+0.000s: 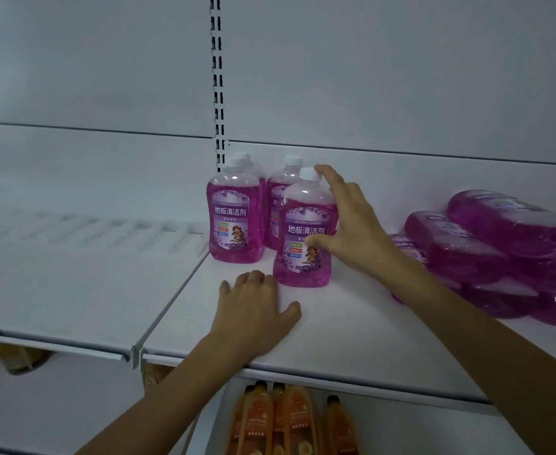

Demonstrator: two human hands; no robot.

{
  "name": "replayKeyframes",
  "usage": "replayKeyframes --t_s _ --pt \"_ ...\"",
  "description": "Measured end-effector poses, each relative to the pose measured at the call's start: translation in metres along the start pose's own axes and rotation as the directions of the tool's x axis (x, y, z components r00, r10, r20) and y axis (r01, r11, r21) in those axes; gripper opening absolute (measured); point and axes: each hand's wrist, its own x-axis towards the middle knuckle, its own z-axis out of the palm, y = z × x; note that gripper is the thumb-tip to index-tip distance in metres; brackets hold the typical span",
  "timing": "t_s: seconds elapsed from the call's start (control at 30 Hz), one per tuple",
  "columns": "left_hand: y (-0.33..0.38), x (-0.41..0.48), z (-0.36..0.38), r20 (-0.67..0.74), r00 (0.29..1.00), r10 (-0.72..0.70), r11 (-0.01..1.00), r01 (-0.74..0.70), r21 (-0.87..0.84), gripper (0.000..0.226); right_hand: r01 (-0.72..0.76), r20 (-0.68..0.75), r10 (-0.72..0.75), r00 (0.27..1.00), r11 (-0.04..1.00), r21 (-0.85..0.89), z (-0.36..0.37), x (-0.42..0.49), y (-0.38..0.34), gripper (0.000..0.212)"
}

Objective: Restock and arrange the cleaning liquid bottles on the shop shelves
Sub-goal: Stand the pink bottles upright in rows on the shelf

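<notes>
Several upright purple floor-cleaner bottles with white caps stand on the white shelf (352,323) near its back left corner. The front right bottle (302,257) stands nearest me. My right hand (355,224) holds it from the right side, thumb on the label, index finger up beside the cap, other fingers behind the bottle. To its left stands another bottle (234,224) with one more right behind it, and a fourth bottle (281,192) stands at the back. My left hand (256,307) rests palm down on the shelf just in front of the held bottle.
A pile of purple bottles (500,251) lies on its side at the shelf's right. A slotted upright post (217,93) divides two shelf bays. The left bay's shelf (73,284) sits slightly lower. Orange bottles (289,421) stand on the shelf below.
</notes>
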Motion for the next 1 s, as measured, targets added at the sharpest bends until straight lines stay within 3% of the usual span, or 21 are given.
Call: replayKeyframes --t_s 0.17,0.33,0.5,0.63,0.83,1.0 --pt "0.001 -0.002 -0.001 -0.009 1.000 -0.005 0.999 0.005 0.038 0.051 0.008 0.032 -0.007 0.999 1.000 -0.019 0.019 0.027 -0.007 0.094" --pt "0.000 -0.001 0.000 0.008 1.000 -0.009 0.999 0.009 0.039 0.052 -0.011 -0.043 0.002 0.999 0.978 -0.208 0.035 0.042 -0.006 0.096" --pt "0.000 0.000 0.002 0.025 1.000 0.002 0.999 -0.003 0.048 0.052 -0.048 -0.044 0.046 0.998 0.998 -0.043 0.037 0.041 0.001 0.098" --pt "-0.001 0.001 0.001 0.042 0.999 0.018 0.998 -0.021 0.061 0.053 -0.067 -0.040 0.064 0.997 0.992 -0.105 0.035 0.040 -0.002 0.098" --pt "0.005 0.008 -0.011 -0.034 0.975 0.220 0.975 -0.219 0.036 0.047 -0.089 -0.009 0.088 0.996 0.991 -0.098 0.012 0.029 0.003 0.093" --pt "0.053 0.032 -0.034 -0.129 0.940 0.316 0.929 -0.334 -0.159 0.048 -0.139 -0.053 0.130 0.990 0.961 -0.237 -0.046 0.006 0.017 0.078"
